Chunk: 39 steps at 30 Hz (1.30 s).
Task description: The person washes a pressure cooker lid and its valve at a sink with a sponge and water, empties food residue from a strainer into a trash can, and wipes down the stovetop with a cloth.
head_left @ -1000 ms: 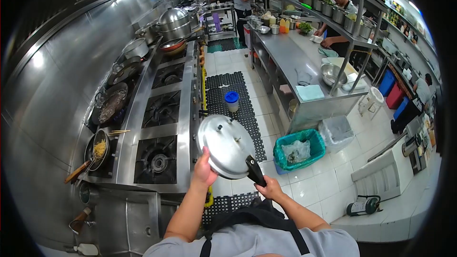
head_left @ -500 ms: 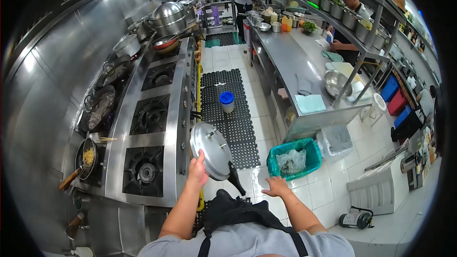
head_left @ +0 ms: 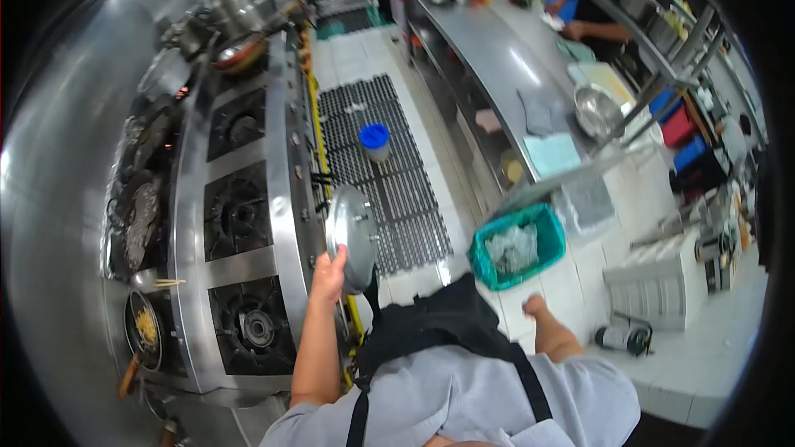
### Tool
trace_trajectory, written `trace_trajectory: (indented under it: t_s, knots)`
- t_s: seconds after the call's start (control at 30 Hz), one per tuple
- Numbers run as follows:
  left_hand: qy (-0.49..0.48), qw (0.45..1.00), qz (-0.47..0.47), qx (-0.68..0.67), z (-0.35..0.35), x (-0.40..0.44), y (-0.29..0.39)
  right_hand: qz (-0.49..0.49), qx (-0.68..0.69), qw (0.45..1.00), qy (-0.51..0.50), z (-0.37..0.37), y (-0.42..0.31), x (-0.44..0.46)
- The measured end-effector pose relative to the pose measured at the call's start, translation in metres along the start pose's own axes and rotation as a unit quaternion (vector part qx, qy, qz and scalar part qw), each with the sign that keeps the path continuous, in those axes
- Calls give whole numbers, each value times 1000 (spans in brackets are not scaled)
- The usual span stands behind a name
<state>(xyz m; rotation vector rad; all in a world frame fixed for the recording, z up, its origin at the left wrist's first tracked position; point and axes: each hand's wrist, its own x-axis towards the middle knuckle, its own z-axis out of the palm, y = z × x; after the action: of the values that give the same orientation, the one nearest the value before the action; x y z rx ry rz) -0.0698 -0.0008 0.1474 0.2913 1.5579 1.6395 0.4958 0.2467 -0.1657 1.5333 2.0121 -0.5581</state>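
My left hand (head_left: pixel 330 276) grips a round metal pressure cooker lid (head_left: pixel 351 236) by its edge. The lid is tilted nearly upright beside the stove front, its fittings facing right. Its dark handle is mostly hidden behind my apron. My right hand (head_left: pixel 534 306) hangs low on the right, just below a bin (head_left: pixel 490 275) lined with a green bag, and does not touch it. That hand is small and blurred; nothing shows in it, and how its fingers are held is unclear.
The stove (head_left: pixel 192 252) runs along the left, with a pan of yellow food (head_left: pixel 146 327) at its near end. A blue-lidded container (head_left: pixel 375 139) stands on the black floor mat (head_left: pixel 406 223). A steel counter (head_left: pixel 497 74) and a fire extinguisher (head_left: pixel 621 338) are on the right. Someone's arm (head_left: pixel 592 31) reaches across the counter.
My body and view have turned. The lid now stands more edge-on, with its handle behind my apron. My right hand has drawn back to the right and its spread fingers no longer show.
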Motion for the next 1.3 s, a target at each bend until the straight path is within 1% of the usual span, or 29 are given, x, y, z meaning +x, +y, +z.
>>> trace_trajectory:
  t_s: [0.03,0.07,0.1,0.13,0.2,0.23,0.3,0.37,0.43,0.47,0.53,0.57,0.6,0.63,0.67,0.7,0.77,0.83,0.87,0.9,0.97,1.03,1.07,1.1,1.13,1.17,1.23,1.27,1.3]
  knots:
    - [-21,1000,-9,-8,-5,13,-2,-3,72,997,39,-6,-11,9]
    - [-16,1000,-23,3,-6,24,-1,4,188,977,98,-68,-55,-44]
    - [-11,999,-34,14,-6,36,0,-23,187,980,59,-88,-75,-39]
    - [-14,999,-46,16,-6,48,-2,-9,247,967,60,-120,-110,-49]
    - [7,998,-51,42,-5,76,-5,-30,203,977,63,-114,-128,2]
    - [7,997,-60,43,-5,89,-6,-25,201,978,55,-130,-139,17]
    - [35,985,-96,137,-5,117,-3,-81,165,983,13,-171,-188,54]
    - [53,982,-112,141,-1,148,-5,-120,231,960,103,-202,-231,114]
    - [90,973,-138,164,14,175,9,-132,242,951,141,-245,-276,186]
    - [96,970,-147,168,22,191,13,-116,240,952,152,-266,-296,230]
    - [131,953,-200,186,30,218,20,-86,239,951,174,-312,-337,319]
    - [137,946,-220,193,30,228,22,-78,273,936,206,-340,-354,356]
    - [127,942,-232,207,30,238,25,-78,250,933,247,-355,-365,408]
    - [115,938,-242,218,31,250,26,-57,303,918,250,-378,-377,444]
    - [122,922,-259,262,37,261,36,-23,244,942,231,-420,-394,463]
    - [129,916,-274,261,41,269,38,-45,187,950,244,-434,-398,503]
    - [99,927,-280,228,41,279,42,52,262,938,221,-462,-411,559]
    - [98,914,-304,252,39,286,36,66,285,913,286,-467,-413,614]
    - [102,920,-305,225,41,289,34,67,280,916,279,-473,-418,620]
    - [106,925,-306,199,44,290,33,97,304,909,269,-489,-424,623]
    - [108,916,-333,198,45,289,27,126,324,902,256,-496,-432,636]
    - [112,907,-357,195,47,284,21,169,298,889,302,-495,-438,646]
    - [106,906,-362,192,48,281,20,143,291,886,332,-492,-434,654]
    - [101,906,-367,187,51,278,20,139,288,889,328,-480,-420,677]
    - [110,872,-433,201,69,292,42,124,293,900,298,-461,-400,713]
    - [114,870,-436,198,69,289,39,110,296,910,269,-462,-402,714]
    - [113,872,-437,190,67,279,31,122,282,911,274,-459,-405,706]
    - [115,872,-438,187,65,272,25,98,299,912,261,-467,-419,682]
    - [110,882,-418,188,63,266,17,70,318,911,251,-470,-428,671]
